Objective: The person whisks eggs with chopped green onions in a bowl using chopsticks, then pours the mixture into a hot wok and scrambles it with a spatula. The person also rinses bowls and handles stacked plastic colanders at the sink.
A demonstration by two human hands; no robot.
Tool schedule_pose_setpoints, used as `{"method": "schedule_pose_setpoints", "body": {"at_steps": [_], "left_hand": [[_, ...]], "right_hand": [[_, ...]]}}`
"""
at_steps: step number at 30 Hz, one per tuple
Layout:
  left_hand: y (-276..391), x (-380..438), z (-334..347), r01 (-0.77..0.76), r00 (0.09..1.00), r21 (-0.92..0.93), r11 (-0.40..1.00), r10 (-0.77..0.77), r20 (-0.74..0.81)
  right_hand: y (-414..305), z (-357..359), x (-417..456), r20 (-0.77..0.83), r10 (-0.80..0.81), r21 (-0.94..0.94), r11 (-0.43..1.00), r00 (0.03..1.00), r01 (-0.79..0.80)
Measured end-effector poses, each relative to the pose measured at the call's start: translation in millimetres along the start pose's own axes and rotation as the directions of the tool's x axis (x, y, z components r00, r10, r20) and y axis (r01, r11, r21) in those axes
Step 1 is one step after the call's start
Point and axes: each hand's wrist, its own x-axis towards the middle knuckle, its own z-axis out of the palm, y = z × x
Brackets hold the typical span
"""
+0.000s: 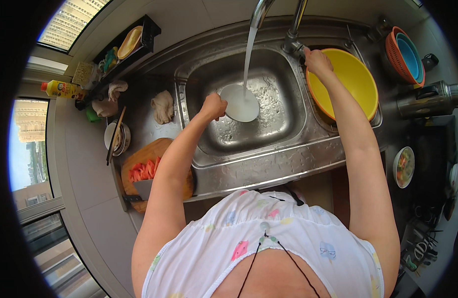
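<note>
My left hand (pixel 214 105) grips the rim of a white bowl (pixel 240 104) inside the stainless steel sink (pixel 288 126). A stream of water (pixel 249 56) falls from the faucet spout (pixel 261 14) into the bowl, and whitish water stands in it. My right hand (pixel 319 62) is on the faucet's handle (pixel 300 48), its fingers closed around the end. Below that forearm sits a yellow basin (pixel 359 82) with an orange outer side, on a wire rack (pixel 308 89) in the side basin.
Left of the sink, cut red pieces (pixel 143 170) and a knife (pixel 142 188) lie on a wooden cutting board (pixel 163 145). Nearby are a crumpled cloth (pixel 162 107) and stacked bowls with chopsticks (pixel 116 134). To the right stand nested colanders (pixel 404 56), a metal flask (pixel 430 98) and a bowl of food (pixel 404 167).
</note>
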Motion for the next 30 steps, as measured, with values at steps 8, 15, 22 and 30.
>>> {"method": "schedule_pose_setpoints", "body": {"at_steps": [8, 15, 22, 30], "left_hand": [[-37, 2, 42, -0.047, 0.997, -0.538, 0.841, 0.004, -0.080], [-20, -9, 24, -0.070, 0.983, -0.275, 0.959, 0.019, -0.183], [-22, -5, 13, -0.131, 0.961, 0.020, 0.991, 0.132, -0.243], [-27, -5, 15, -0.132, 0.961, 0.032, 0.991, 0.136, -0.242]], "right_hand": [[-40, 2, -16, -0.107, -0.035, 0.035, 0.999, 0.994, 0.039], [-3, -16, -68, 0.097, 0.003, 0.027, 1.000, 0.995, -0.005], [25, 3, -140, -0.065, -0.084, -0.037, 0.996, 0.994, 0.082], [46, 12, -191, -0.073, -0.082, -0.014, 0.997, 0.994, 0.081]]}}
